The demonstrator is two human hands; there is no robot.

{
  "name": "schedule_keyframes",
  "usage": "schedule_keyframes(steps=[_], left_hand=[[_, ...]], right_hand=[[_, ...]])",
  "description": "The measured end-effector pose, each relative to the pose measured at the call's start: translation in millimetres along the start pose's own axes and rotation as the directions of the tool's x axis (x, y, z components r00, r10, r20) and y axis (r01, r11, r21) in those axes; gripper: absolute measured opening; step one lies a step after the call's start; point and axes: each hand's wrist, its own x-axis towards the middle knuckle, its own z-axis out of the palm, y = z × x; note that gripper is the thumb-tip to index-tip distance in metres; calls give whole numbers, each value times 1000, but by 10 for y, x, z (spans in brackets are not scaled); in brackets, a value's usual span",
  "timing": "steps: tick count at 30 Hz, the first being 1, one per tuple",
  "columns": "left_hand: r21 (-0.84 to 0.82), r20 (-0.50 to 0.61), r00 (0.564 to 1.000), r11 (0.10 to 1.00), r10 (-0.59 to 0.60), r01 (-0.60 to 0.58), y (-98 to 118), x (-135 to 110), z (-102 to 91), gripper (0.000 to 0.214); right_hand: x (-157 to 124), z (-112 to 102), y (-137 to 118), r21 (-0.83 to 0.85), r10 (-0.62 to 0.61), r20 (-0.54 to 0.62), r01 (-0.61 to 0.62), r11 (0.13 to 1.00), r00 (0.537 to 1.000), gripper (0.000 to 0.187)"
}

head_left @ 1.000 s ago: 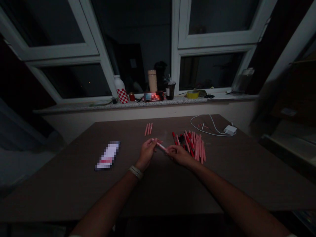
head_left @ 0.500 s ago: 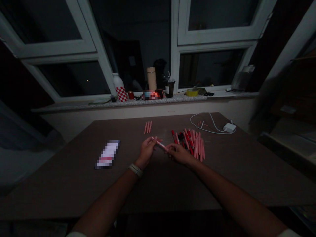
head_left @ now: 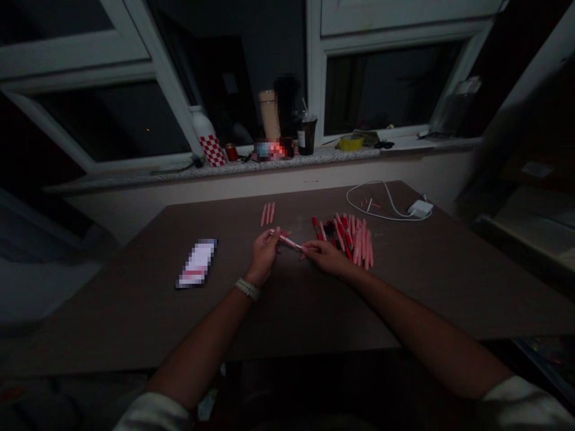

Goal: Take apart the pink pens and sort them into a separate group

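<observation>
A slim pink pen [head_left: 290, 242] lies across the gap between my hands, its tip pointing left. My left hand [head_left: 265, 254] pinches its left part between thumb and fingers. The fingertips of my right hand [head_left: 326, 257] grip its right end. Just to the right of that hand lies a heap of pink and red pens [head_left: 353, 242], with some dark ones among them. Three loose pink pens [head_left: 268, 214] lie side by side above my hands. A white band [head_left: 247, 289] circles my left wrist.
The dark brown table [head_left: 287, 311] holds a pixelated flat packet [head_left: 196, 263] to the left and a white charger [head_left: 420, 208] with its cable to the right. Beyond the table, a windowsill [head_left: 323, 157] carries bottles, cups and a tape roll.
The whole scene sits higher in the picture as my head view tilts. Both hands keep hold of the pink pen, and more of my sleeves shows at the bottom.
</observation>
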Motion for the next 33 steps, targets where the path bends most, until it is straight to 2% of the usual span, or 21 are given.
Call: schedule_keyframes(steps=[6,13,18,22,26,33], left_hand=[[9,-111,994,1000,21,-21,-51,51,-57,39],[-24,-222,975,999,27,-33,-57,105,-126,41],[-34,-270,963,999,24,-35,-49,150,-187,41],[-52,-319,947,998,28,-47,-64,196,-246,36],[-36,-310,951,999,2,-13,-88,218,-282,30],[-22,-265,964,1000,-22,16,-111,185,-256,30]], right_hand=[[9,-13,32,-39,-18,-25,17,999,1000,27],[-4,-55,60,-161,-113,-42,104,981,993,33],[-19,-59,-13,-240,-90,-48,76,968,995,36],[-17,-53,-17,-315,-110,-17,99,944,994,36],[-38,-41,-27,-389,-141,-5,128,912,990,37],[-115,1,-125,-617,-48,-67,-4,787,997,32]])
